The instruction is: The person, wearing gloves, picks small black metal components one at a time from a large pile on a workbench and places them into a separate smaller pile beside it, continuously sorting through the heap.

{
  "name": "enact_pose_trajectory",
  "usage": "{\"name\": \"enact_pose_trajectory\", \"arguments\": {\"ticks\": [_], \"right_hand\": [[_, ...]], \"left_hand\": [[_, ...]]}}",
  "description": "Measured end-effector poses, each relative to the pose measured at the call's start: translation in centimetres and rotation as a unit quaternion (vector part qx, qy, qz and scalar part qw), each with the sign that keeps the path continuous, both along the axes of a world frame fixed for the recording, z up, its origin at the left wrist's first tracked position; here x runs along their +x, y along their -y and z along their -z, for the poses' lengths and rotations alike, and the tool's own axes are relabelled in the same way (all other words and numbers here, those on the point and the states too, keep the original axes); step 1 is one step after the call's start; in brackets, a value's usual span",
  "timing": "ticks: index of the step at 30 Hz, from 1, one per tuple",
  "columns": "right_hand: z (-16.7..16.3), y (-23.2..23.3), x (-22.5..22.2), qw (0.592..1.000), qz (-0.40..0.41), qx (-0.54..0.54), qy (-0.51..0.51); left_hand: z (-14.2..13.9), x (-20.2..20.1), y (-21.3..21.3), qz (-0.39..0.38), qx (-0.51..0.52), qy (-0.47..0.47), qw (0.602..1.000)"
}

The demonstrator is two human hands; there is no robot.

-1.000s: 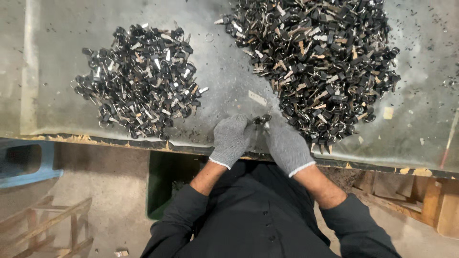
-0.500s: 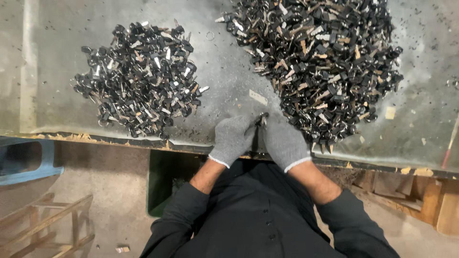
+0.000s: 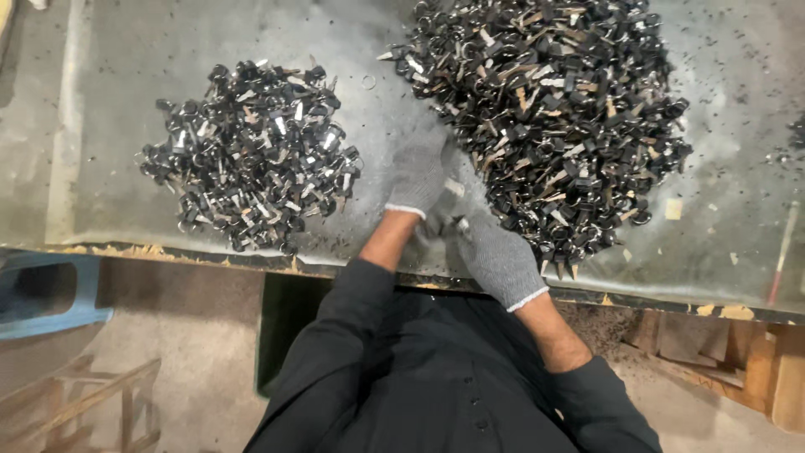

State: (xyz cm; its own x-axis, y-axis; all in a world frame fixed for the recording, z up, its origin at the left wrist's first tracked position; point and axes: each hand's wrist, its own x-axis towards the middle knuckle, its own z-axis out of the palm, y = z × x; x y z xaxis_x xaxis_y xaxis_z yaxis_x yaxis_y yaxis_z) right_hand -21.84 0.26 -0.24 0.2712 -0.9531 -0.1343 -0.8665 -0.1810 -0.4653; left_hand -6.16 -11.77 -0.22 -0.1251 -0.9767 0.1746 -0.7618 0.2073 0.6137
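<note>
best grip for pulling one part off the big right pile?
Probably take one of the pointed pieces jutting from the near edge of the big pile, close to the right hand. Pinch the free tip from the table edge side: it pokes clear of the tangle, while pieces higher up look interlocked.

My grey knit gloves, left hand (image 3: pixel 417 172) and right hand (image 3: pixel 496 258), have white cuffs, my sleeves are black, the small pile (image 3: pixel 251 155) and large pile (image 3: pixel 549 109) glint black, silver and tan on the grey-green table (image 3: pixel 101 84).
</note>
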Motion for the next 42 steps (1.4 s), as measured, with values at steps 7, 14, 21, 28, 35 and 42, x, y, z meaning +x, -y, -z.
{"name": "enact_pose_trajectory", "arguments": {"ticks": [7, 14, 21, 28, 35, 42], "right_hand": [[0.7, -1.1, -1.4, 0.999, 0.043, -0.029, 0.008], [0.4, -0.8, -0.6, 0.999, -0.004, -0.034, -0.015], [-4.1, -1.2, 0.0, 0.997, -0.032, 0.001, 0.076], [-3.2, -1.3, -0.2, 0.997, -0.03, 0.065, 0.02], [-0.4, -0.2, -0.9, 0.985, -0.005, 0.153, -0.079], [-1.0, -0.1, -0.4, 0.997, 0.007, -0.014, 0.078]], "left_hand": [[0.2, 1.3, -7.9, -0.019, 0.058, -0.016, 0.998], [2.0, 2.1, -7.2, 0.03, 0.058, -0.136, 0.988], [2.2, 1.3, -7.4, 0.079, -0.071, -0.005, 0.994], [1.2, 0.3, -7.9, 0.082, 0.054, -0.053, 0.994], [0.8, 0.1, -10.7, 0.14, -0.021, -0.001, 0.99], [2.2, 2.1, -9.9, 0.051, 0.154, 0.026, 0.986]]}}
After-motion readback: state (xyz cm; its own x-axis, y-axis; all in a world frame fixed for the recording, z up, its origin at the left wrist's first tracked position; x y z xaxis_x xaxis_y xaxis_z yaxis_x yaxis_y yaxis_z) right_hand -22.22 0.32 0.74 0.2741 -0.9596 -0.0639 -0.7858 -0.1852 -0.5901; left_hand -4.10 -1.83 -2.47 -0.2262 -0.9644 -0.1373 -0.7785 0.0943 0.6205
